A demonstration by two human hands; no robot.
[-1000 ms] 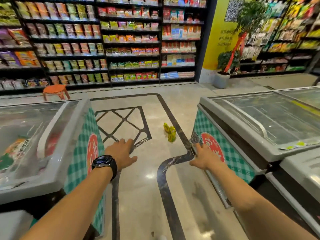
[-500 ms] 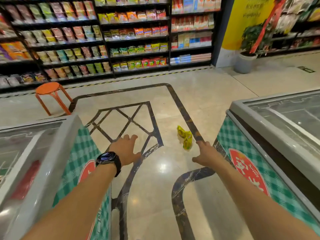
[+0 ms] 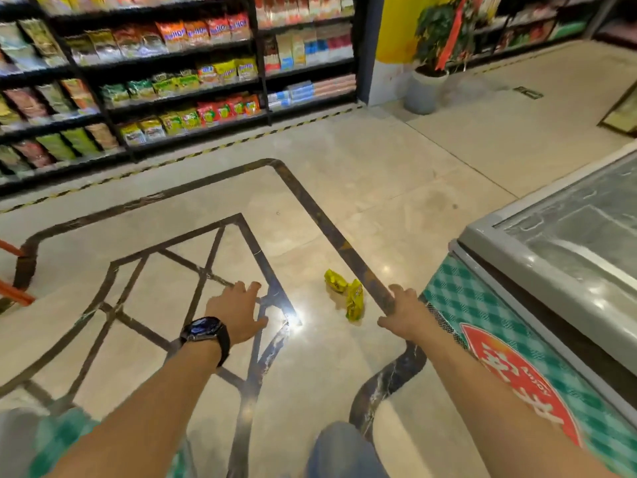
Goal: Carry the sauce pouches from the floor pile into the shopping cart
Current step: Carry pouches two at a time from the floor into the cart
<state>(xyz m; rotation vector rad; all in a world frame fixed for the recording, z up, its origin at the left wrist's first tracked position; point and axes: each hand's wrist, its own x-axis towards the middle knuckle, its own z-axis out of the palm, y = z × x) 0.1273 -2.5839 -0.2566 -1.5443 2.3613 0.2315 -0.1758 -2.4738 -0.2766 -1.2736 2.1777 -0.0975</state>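
We have moved forward since 0.5 s ago, and the 2 yellow sauce pouches now look nearer. They lie on the floor just left of the freezer corner, between our 2 hands and slightly beyond them. Our left hand is spread and our right hand is relaxed. Both hold nothing.

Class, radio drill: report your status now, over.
Left hand, right hand open, empty. Yellow sauce pouches on floor ahead, untouched. Chest freezer beside right hand, clear of pouches.
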